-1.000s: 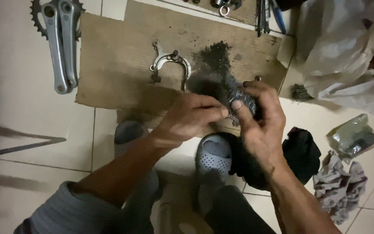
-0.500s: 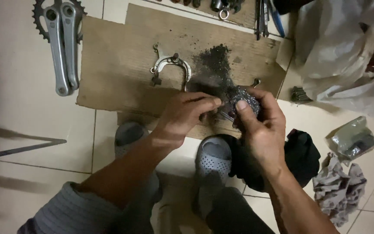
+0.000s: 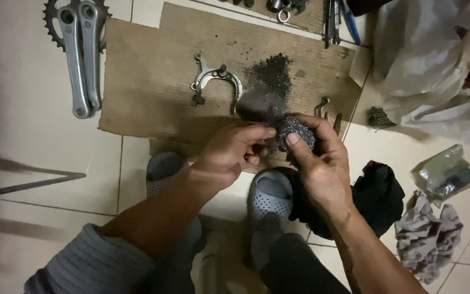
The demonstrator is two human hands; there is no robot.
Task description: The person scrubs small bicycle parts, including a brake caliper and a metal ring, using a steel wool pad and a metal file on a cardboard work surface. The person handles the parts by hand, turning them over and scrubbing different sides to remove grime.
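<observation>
Head view, nearest first: two grey perforated clogs [image 3: 267, 196] stand on the tiled floor at six o'clock. Just above them both forearms converge. The right hand [image 3: 322, 163] is closed around a wad of steel wool [image 3: 296, 130], thumb pressed on top; the left hand [image 3: 235, 152] pinches something small and hidden against it. Scrubbing looks underway; next likely calls for turning the part. Beyond, at twelve o'clock, a brake caliper [image 3: 216, 81] lies on cardboard [image 3: 148, 76]; crank arms [image 3: 77, 54] at ten.
</observation>
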